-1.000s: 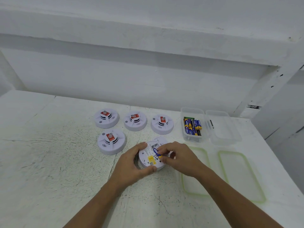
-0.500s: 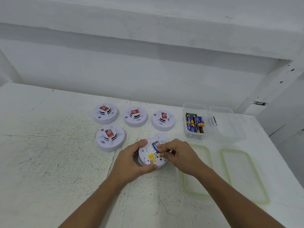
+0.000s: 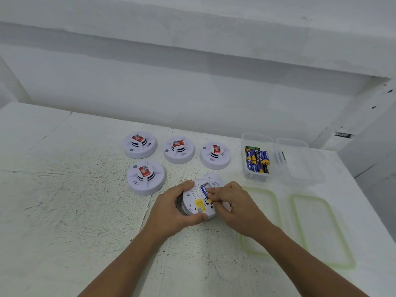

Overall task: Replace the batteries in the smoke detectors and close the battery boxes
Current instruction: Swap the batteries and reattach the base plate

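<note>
Open worktop (image 3: 55, 211) stretches left and along the near edge. Four smoke detectors (image 3: 146, 177) cluster at the back; two clear boxes (image 3: 300, 172) and their lids (image 3: 321, 232) crowd the right.

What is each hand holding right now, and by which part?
The left hand grips the upturned round white smoke detector by its rim; the right hand pinches the blue cylindrical battery at its near end.

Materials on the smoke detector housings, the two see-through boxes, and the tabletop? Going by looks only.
Detector housings: likely moulded plastic, white, satin; even colour, crisp dark vent slots. Battery box and the box beside it: clear glossy plastic; contents show through the walls. Tabletop: hard slab, matte white coating, worn; dark cracks and scuffs. Base material unclear.
</note>
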Tool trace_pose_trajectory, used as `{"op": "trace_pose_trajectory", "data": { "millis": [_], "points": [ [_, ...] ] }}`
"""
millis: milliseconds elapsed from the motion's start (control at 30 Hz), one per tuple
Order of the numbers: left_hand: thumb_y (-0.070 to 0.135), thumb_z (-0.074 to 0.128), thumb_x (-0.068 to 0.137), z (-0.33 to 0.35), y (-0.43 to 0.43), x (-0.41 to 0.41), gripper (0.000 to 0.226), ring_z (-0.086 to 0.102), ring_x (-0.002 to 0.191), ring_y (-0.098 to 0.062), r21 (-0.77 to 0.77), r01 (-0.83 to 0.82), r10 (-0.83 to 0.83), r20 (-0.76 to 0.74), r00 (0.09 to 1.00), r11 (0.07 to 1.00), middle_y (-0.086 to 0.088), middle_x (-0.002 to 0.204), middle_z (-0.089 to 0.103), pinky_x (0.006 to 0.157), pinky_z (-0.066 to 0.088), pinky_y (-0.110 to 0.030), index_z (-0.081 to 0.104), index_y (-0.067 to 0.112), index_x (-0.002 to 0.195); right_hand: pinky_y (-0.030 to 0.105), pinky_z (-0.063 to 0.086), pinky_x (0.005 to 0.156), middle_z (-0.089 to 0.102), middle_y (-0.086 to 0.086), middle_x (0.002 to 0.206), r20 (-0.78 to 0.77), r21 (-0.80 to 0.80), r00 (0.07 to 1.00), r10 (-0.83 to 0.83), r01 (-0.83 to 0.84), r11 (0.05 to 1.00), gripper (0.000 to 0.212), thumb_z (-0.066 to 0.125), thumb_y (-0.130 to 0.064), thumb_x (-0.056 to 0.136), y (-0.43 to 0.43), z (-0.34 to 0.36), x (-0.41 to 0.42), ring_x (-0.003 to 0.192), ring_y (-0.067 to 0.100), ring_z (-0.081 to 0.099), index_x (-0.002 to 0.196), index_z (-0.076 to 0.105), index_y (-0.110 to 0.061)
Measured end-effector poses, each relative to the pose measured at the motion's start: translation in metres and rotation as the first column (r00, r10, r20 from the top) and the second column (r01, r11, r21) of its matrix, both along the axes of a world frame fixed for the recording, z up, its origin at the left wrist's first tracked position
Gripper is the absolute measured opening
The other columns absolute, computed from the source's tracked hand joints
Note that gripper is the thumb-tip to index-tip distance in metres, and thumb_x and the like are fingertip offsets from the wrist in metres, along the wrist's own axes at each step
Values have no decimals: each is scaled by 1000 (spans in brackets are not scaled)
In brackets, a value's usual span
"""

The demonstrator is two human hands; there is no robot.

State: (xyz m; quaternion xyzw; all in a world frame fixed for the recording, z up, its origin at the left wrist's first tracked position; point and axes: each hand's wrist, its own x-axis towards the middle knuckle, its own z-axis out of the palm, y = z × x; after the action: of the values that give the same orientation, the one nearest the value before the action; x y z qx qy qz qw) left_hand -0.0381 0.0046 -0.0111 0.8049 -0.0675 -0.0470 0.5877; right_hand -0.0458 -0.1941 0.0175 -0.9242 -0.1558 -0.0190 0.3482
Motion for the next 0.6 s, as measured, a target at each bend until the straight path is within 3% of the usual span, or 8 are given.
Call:
{"op": "trace_pose_trajectory", "data": {
  "millis": [167, 333, 433, 533, 600],
  "points": [
    [24, 97, 47, -1, -1, 0, 83, 61, 107, 2, -13, -9, 8, -11, 1000, 1000, 13, 119, 65, 90, 52, -19, 61, 23, 123, 12, 35, 82, 69, -7, 114, 55, -36, 998, -19, 21, 999, 42, 42, -31, 81, 6, -7, -5, 95, -2, 40, 99, 74, -12],
    [26, 97, 46, 0, 0, 0, 82, 62, 104, 1, -3, -1, 1, -8, 1000, 1000, 13, 114, 67, 87, 53, -19, 61, 25, 121, 2, 34, 78, 68, -11, 112, -75, -28, 996, -54, 52, 998, 25, 56, -17, 86, 6, 7, 2, 95, 4, 49, 103, 74, -16],
    [24, 96, 48, 2, 0, -2, 80, 63, 103, 1, 7, 8, -8, -4, 1000, 1000, 13, 114, 66, 83, 51, -14, 61, 25, 120, 6, 43, 71, 72, -11, 102, -216, 28, 973, -79, 87, 996, 22, 59, -14, 87, 2, 23, 13, 79, -7, 57, 100, 76, -18],
    [21, 95, 51, 3, 2, -3, 77, 63, 101, 2, 1, 15, -15, -13, 1000, 1000, 14, 113, 67, 80, 50, -10, 61, 27, 120, 18, 46, 59, 74, -3, 80, -327, 86, 944, -53, 86, 993, 17, 59, -18, 90, -6, 47, 30, 59, 3, 57, 94, 76, -19],
    [23, 95, 52, 4, 2, -3, 77, 63, 101, 1, 1, 24, -24, -16, 1000, 1000, 15, 113, 67, 79, 51, -12, 60, 30, 119, 20, 44, 53, 70, 3, 72, -321, 207, 940, -118, 191, 959, 16, 59, -15, 91, -20, 64, 47, 53, 10, 54, 88, 75, -15]
  ]
}}
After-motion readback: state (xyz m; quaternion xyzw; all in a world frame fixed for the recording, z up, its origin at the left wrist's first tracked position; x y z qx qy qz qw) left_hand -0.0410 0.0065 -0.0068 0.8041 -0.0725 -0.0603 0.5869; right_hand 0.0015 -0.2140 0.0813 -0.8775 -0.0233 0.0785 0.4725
